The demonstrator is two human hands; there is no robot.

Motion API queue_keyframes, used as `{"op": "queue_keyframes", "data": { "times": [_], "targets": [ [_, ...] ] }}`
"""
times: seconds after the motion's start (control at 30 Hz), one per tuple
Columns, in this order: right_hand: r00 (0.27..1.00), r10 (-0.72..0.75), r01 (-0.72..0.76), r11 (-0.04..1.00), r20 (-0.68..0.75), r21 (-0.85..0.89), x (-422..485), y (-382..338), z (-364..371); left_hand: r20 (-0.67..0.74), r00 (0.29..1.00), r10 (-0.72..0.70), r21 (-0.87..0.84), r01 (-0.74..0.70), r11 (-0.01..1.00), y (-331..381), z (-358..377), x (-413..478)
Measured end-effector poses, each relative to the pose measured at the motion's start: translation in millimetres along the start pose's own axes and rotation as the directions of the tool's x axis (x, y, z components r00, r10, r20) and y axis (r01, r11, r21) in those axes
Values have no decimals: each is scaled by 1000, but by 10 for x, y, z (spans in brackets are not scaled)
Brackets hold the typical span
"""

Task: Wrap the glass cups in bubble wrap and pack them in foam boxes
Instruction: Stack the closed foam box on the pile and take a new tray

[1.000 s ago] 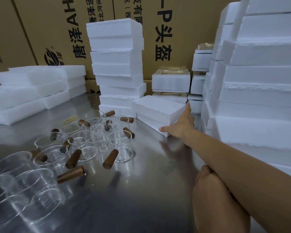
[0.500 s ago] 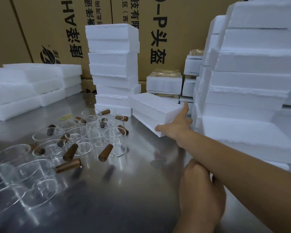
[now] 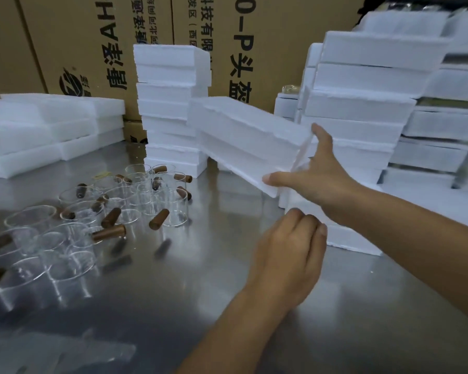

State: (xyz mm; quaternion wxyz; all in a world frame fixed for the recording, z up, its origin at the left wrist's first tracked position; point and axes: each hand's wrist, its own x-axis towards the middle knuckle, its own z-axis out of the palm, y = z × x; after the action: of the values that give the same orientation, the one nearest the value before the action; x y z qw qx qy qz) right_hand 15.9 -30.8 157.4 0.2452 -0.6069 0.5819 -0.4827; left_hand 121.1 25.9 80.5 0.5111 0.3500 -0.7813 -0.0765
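Above table [image 3: 227, 292], right grip [image 3: 316, 179] holding foam box [image 3: 241, 136] (tilted)

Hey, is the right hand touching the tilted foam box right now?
Touching. The head view shows the right hand gripping the near end of the foam box, thumb on top, fingers underneath.

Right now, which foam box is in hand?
The tilted box, gripped at its near end by the right hand, in front of the middle stack; the rest sit flat in stacks.

The left hand [image 3: 287, 255] and right hand [image 3: 322, 182] are shown bare. Both forearms [image 3: 416, 233] are left uncovered. Fingernails are seen trimmed short.
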Motion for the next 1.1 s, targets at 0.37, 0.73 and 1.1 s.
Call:
{"op": "queue_keyframes", "data": {
  "times": [0.37, 0.73, 1.1],
  "targets": [
    [987, -156, 145, 973, -49, -178, -989, 391, -807, -282, 827, 487, 323, -396, 859, 370, -29, 60],
    [984, -172, 165, 975, -36, -151, -1280, 951, -808, 180, 906, 383, 479, -420, 771, 223, -4, 25],
    [987, -156, 158, 984, 34, -79, -1311, 1072, -1041, -329, 913, 241, 123, -211, 970, 292, -69, -24]
  ]
}}
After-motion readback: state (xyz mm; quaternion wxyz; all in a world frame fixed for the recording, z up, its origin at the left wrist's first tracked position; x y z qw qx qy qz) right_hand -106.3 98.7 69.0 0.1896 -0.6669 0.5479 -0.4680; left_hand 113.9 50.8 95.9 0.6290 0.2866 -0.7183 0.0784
